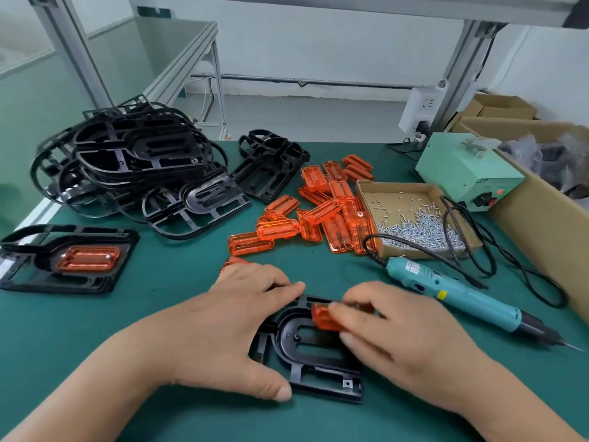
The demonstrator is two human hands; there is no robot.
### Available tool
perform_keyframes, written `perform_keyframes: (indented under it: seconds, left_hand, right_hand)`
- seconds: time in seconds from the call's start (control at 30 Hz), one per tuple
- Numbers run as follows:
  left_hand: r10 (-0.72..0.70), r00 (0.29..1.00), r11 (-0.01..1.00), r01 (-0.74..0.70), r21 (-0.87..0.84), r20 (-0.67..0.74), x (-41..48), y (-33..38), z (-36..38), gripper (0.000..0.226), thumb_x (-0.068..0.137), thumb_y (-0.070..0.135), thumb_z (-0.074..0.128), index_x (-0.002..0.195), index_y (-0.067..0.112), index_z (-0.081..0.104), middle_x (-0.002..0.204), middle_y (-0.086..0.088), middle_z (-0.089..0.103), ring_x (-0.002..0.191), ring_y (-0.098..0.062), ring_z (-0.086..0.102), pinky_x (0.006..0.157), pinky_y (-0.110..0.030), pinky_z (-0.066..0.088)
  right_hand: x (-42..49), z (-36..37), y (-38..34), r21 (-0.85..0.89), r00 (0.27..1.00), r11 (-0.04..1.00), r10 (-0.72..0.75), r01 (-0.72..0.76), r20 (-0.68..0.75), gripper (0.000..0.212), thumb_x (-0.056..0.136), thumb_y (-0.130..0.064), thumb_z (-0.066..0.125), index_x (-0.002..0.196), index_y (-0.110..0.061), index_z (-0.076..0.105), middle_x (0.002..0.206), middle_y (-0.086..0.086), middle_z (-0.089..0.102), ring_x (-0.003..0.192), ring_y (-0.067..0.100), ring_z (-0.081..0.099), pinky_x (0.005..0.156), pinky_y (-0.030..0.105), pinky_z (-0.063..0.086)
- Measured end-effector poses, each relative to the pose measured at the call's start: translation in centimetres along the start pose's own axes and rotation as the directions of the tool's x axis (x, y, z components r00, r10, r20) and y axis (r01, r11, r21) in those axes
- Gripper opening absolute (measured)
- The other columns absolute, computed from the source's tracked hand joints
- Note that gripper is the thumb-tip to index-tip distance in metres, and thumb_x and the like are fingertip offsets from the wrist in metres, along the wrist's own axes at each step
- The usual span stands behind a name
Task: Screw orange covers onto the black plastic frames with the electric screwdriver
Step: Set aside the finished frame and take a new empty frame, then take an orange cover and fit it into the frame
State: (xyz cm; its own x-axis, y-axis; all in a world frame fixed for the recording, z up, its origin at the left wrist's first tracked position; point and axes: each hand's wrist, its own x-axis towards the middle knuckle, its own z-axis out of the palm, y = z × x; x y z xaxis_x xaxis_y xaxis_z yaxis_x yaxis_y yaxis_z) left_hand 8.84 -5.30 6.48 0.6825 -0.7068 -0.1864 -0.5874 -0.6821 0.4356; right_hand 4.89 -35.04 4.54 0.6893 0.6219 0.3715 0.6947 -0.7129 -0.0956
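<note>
Front-centre on table (95,330): black frame (306,355), L + R sides hidden under the hands. Orange cover (322,318) is blurred, mostly behind R fingers, over frame's far end. Left hand (229,323) palm down, fingers fairly straight, pressing frame. Right hand (398,330) curled, pinching cover. Cardboard tray (395,185) holds loose screws (424,231). Electric screwdriver (462,295) lies beside it, ungripped.

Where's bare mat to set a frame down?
Bare green mat lies between the black plastic frame fitted with an orange cover and the left hand. Crowded: heap of black frames far left, loose orange covers centre, teal electric screwdriver right.
</note>
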Motion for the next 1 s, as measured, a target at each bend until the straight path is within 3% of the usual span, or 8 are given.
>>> perform_keyframes:
  seconds: [0.13,0.33,0.5,0.63,0.73,0.87,1.0]
  left_hand:
    - [0.011,0.999,1.0,-0.011,0.001,-0.048,0.1,0.2,0.4,0.118,0.069,0.089,0.065,0.164,0.04,0.016,0.136,0.03,0.022,0.137,0.004,0.014,0.117,-0.023,0.026]
    - [0.023,0.999,1.0,-0.024,-0.013,-0.044,0.2,0.3,0.3,0.116,0.071,0.083,0.07,0.164,0.038,0.017,0.136,0.026,0.023,0.135,0.002,0.017,0.116,-0.02,0.024]
    - [0.031,0.999,0.999,-0.032,-0.031,-0.043,0.2,0.3,0.3,0.114,0.072,0.08,0.073,0.163,0.039,0.018,0.136,0.026,0.024,0.136,0.005,0.016,0.112,-0.011,0.022]
    - [0.036,0.998,0.999,-0.037,-0.028,-0.049,0.3,0.3,0.4,0.115,0.07,0.083,0.071,0.163,0.039,0.02,0.135,0.028,0.025,0.137,0.006,0.017,0.114,-0.018,0.026]
    - [0.033,0.998,0.999,-0.035,-0.032,-0.045,0.4,0.3,0.4,0.116,0.069,0.084,0.071,0.163,0.038,0.021,0.134,0.028,0.026,0.137,0.006,0.018,0.114,-0.019,0.027]
    - [0.027,0.999,0.999,-0.028,-0.042,-0.037,0.4,0.1,0.4,0.117,0.069,0.084,0.072,0.163,0.038,0.021,0.135,0.028,0.026,0.137,0.005,0.018,0.116,-0.021,0.026]
    - [0.025,0.999,0.999,-0.026,-0.044,-0.033,0.4,0.0,0.5,0.117,0.068,0.083,0.073,0.163,0.038,0.021,0.135,0.027,0.026,0.137,0.005,0.017,0.115,-0.019,0.025]
  right_hand:
    - [0.3,0.2,-0.5,-0.015,0.992,0.999,-0.029,0.032,0.123,0.034,0.106,-0.039,0.054,0.13,-0.021,0.071,0.116,0.004,0.062,0.092,0.024,0.06,0.064,0.041,0.056]
    - [0.8,-0.5,-1.0,0.118,0.977,0.993,-0.013,-0.013,0.215,0.037,0.108,-0.041,0.049,0.136,-0.027,0.067,0.116,-0.006,0.052,0.099,0.013,0.05,0.079,0.034,0.051]
    - [1.4,-0.6,-1.9,0.148,0.96,0.986,0.029,-0.072,0.279,0.039,0.109,-0.045,0.042,0.132,-0.026,0.067,0.109,-0.01,0.048,0.099,0.011,0.047,0.076,0.036,0.052]
    - [2.1,-0.9,-2.2,0.173,0.948,0.981,0.026,-0.085,0.318,0.044,0.106,-0.053,0.039,0.126,-0.03,0.071,0.107,-0.014,0.05,0.099,0.008,0.048,0.079,0.031,0.047]
    - [2.4,-1.1,-2.3,0.232,0.948,0.964,0.056,-0.134,0.314,0.037,0.102,-0.053,0.045,0.118,-0.035,0.074,0.102,-0.017,0.052,0.097,0.005,0.049,0.081,0.029,0.045]
    - [1.8,-0.8,-2.7,0.283,0.975,0.952,0.052,-0.114,0.216,0.013,0.105,-0.032,0.063,0.1,-0.028,0.074,0.097,-0.016,0.057,0.09,0.008,0.055,0.076,0.029,0.047]
    - [1.5,-0.9,-2.1,0.289,0.97,0.95,0.045,-0.115,0.24,0.012,0.105,-0.035,0.061,0.102,-0.03,0.071,0.101,-0.017,0.056,0.095,0.005,0.053,0.08,0.027,0.047]
